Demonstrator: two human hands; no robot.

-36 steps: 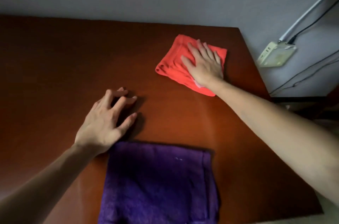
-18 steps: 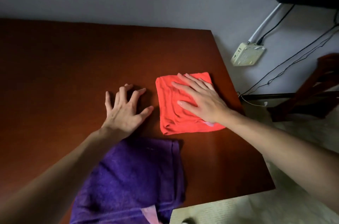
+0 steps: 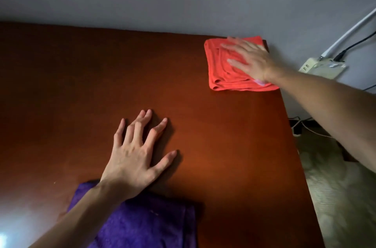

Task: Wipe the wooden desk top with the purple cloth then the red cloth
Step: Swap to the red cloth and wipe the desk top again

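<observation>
A folded red cloth [image 3: 221,69] lies at the far right corner of the dark wooden desk top [image 3: 81,77]. My right hand [image 3: 250,59] presses flat on it, fingers spread and blurred by motion. My left hand [image 3: 136,150] rests flat on the bare wood near the middle, fingers apart, holding nothing. The folded purple cloth [image 3: 146,225] lies at the near edge, partly under my left forearm.
A grey wall runs behind the desk. To the right hang a beige power strip [image 3: 321,66], a white conduit [image 3: 352,30] and black cables. The desk's right edge drops to a pale floor [image 3: 335,207].
My right hand slid the red cloth toward me to the desk's middle right, then pushed it away to the far right corner. My left hand stayed flat on the wood.
</observation>
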